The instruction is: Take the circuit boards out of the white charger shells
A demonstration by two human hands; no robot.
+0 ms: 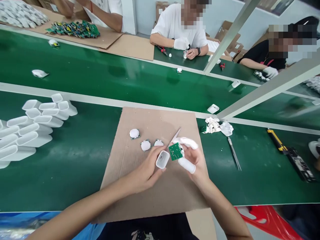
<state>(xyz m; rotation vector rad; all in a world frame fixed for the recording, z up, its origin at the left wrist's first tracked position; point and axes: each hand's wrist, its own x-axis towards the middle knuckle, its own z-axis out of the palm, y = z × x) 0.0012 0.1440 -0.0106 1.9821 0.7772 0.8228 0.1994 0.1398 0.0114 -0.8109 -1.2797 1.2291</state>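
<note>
Above the cardboard sheet point(125, 166), my left hand point(150, 166) grips a small white plastic housing point(162, 159), its open end facing me. My right hand point(193, 161), with white covers on two fingers, pinches a green circuit board point(176, 151) close beside the housing. A pointed metal tool point(174, 136) shows between the hands; whether it is held or lying there I cannot tell. Beyond my left hand lie round white pieces on small green boards: one point(134, 133) farther off, another point(145, 145) nearer, and a third point(158, 142) partly hidden by my fingers.
White housings point(35, 130) stand grouped at the left. To the right are tweezers point(234, 154), crumpled white pieces point(212, 125) and a yellow-black cutter point(277, 140). A green conveyor belt point(112, 76) carries scattered parts, a slanted metal post point(270, 85) rises at right, and co-workers sit opposite.
</note>
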